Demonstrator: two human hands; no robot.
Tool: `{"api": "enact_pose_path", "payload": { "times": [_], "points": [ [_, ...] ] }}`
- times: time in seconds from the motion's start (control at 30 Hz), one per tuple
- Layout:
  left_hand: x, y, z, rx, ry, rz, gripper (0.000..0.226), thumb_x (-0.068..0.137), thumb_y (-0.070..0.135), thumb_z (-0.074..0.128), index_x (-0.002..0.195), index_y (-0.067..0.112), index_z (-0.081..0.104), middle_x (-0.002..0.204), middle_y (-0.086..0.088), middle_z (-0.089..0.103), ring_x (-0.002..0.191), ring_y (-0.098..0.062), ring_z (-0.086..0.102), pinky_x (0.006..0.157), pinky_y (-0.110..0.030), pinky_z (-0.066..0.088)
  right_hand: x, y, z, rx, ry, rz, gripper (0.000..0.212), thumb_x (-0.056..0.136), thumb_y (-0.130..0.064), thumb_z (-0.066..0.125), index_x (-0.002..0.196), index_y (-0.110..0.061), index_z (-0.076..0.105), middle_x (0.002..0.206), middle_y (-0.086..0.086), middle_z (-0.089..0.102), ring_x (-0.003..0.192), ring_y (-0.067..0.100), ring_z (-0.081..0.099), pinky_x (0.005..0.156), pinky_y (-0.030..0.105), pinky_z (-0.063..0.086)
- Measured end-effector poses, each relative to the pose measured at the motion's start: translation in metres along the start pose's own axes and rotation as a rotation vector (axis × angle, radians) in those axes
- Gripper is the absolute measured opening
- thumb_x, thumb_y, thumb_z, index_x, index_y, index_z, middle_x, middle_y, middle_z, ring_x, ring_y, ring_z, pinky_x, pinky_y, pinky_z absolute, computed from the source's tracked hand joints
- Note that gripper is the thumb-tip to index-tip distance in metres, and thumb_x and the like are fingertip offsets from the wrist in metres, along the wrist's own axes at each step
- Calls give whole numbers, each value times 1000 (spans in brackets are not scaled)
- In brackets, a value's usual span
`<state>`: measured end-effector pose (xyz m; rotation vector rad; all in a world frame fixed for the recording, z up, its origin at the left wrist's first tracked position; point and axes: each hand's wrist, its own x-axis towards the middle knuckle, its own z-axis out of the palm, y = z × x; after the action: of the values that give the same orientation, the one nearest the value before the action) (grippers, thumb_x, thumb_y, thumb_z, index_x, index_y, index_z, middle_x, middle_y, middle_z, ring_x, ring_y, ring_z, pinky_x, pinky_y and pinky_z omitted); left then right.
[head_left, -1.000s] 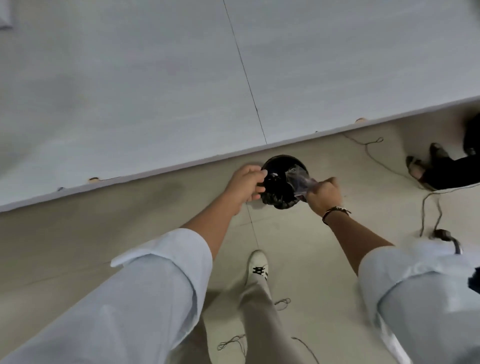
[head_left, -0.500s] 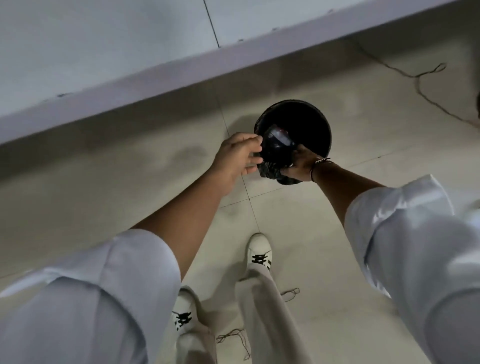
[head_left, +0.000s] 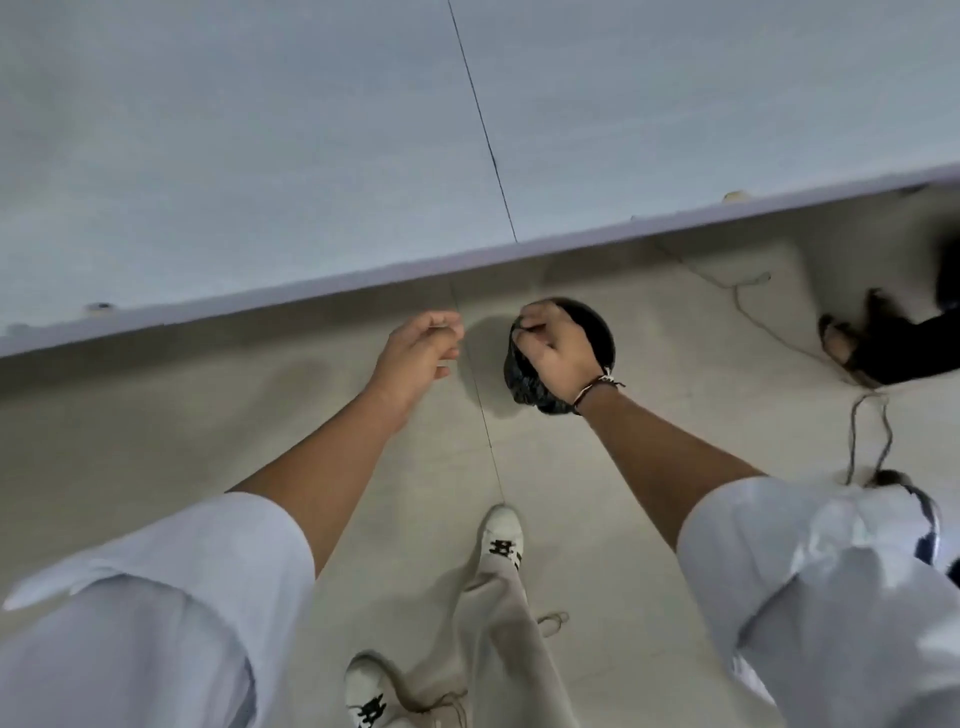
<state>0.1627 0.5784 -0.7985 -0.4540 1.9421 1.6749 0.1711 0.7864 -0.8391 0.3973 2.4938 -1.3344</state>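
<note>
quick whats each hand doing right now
Left hand: open, fingers loosely curled, holding nothing.
Right hand: closed, gripping the black bag at the rim of the bin.

Left grip (head_left: 415, 358) slack, right grip (head_left: 558, 348) tight.

A crinkled, faintly glossy black plastic bin liner (head_left: 524, 382). Smooth matt beige floor tiles (head_left: 639, 457). A pale, smooth matt tabletop (head_left: 260, 130). Soft white cloth sleeves (head_left: 156, 597).
</note>
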Motion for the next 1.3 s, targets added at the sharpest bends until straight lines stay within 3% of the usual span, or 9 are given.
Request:
{"api": "enact_pose_path", "payload": {
  "times": [0.2, 0.37, 0.57, 0.8, 0.93, 1.03, 1.13, 1.23, 1.3],
  "points": [
    [-129, 87, -132, -78, 148, 182, 12, 99, 19, 62, 107, 24, 69, 112, -6, 72, 91, -20, 68, 75, -29, 53, -98, -190, 13, 122, -29, -188, 37, 96, -32, 61, 128, -13, 61, 106, -4, 65, 90, 4, 61, 74, 14, 49],
    [-251, 163, -239, -111, 243, 364, 21, 96, 28, 61, 115, 27, 69, 119, -4, 73, 98, -19, 70, 87, -35, 55, -178, -342, 30, 219, -51, -375, 40, 87, -46, 60, 120, -24, 63, 109, -2, 66, 103, 24, 70, 92, 45, 58],
    [-382, 256, -338, -104, 342, 620, 19, 98, 23, 60, 116, 24, 68, 116, -5, 72, 97, -21, 68, 87, -36, 55, -268, -515, 27, 202, -31, -693, 35, 86, -34, 59, 115, -15, 63, 119, 5, 69, 89, 15, 64, 83, 36, 55],
    [-520, 375, -408, -49, 466, 948, 21, 99, 26, 60, 118, 21, 68, 119, -8, 73, 97, -20, 69, 92, -41, 56, -366, -680, -16, 175, 99, -1037, 41, 85, -34, 58, 119, -12, 63, 121, 3, 66, 98, 16, 63, 86, 28, 51],
    [-565, 425, -405, -5, 522, 1112, 22, 94, 30, 61, 114, 22, 67, 115, -8, 73, 100, -22, 70, 92, -41, 56, -404, -731, -53, 34, 344, -1289, 37, 87, -29, 58, 118, -10, 62, 120, 5, 62, 99, 19, 63, 87, 38, 57],
    [-574, 458, -391, 133, 581, 1217, 24, 96, 33, 63, 119, 23, 66, 109, -4, 71, 101, -24, 69, 89, -39, 57, -414, -753, -91, -81, 783, -1480, 38, 84, -17, 61, 119, -3, 62, 119, 12, 62, 109, 29, 60, 92, 44, 54],
    [-565, 485, -368, 298, 632, 1302, 27, 98, 30, 64, 123, 23, 64, 110, 4, 67, 89, -12, 65, 81, -32, 57, -400, -761, -129, -93, 1076, -1387, 56, 81, -18, 62, 133, -1, 54, 139, 19, 54, 130, 39, 49, 111, 48, 42],
    [-549, 508, -342, 415, 675, 1356, 36, 97, 24, 65, 133, 21, 60, 124, 3, 64, 95, -9, 65, 82, -25, 55, -367, -757, -153, 28, 841, -1168, 83, 90, -25, 63, 158, 0, 22, 163, 22, 28, 152, 38, 27, 124, 43, 26],
    [-536, 519, -331, 514, 702, 1395, 47, 97, 22, 63, 143, 22, 54, 137, 1, 58, 111, -15, 63, 97, -34, 56, -352, -752, -159, 147, 507, -1093, 85, 102, -29, 55, 163, -2, 2, 158, 27, 40, 147, 39, 39, 114, 31, 38]
  ]
}}
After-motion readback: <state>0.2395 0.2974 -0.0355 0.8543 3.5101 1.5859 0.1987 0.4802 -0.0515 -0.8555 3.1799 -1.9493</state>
